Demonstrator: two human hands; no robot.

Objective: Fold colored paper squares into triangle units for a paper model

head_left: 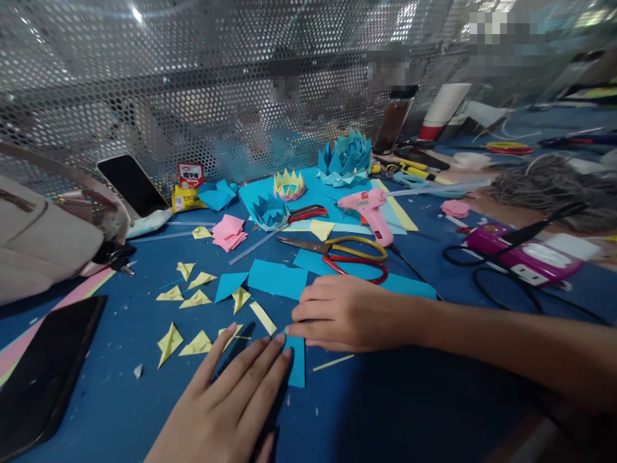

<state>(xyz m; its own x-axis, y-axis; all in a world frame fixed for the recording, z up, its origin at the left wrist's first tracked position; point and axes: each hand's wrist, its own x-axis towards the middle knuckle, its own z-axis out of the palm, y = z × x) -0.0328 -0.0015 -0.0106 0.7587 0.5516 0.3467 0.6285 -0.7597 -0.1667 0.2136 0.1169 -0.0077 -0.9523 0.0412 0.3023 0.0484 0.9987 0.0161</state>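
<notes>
A small strip of blue paper lies on the table between my two hands. My left hand is spread flat with its fingertips at the strip's left edge. My right hand has its fingers bent and close together on the strip's upper end; its thumb is hidden. Behind the hands lie larger blue paper pieces and open scissors with yellow and red handles. Folded yellow paper triangles are scattered to the left. A thin yellow strip lies below my right hand.
A pink glue gun rests behind the scissors, near blue paper lotus flowers and a yellow-pink one. On the left are a phone, a propped phone and a bag. A purple power strip with black cables sits right.
</notes>
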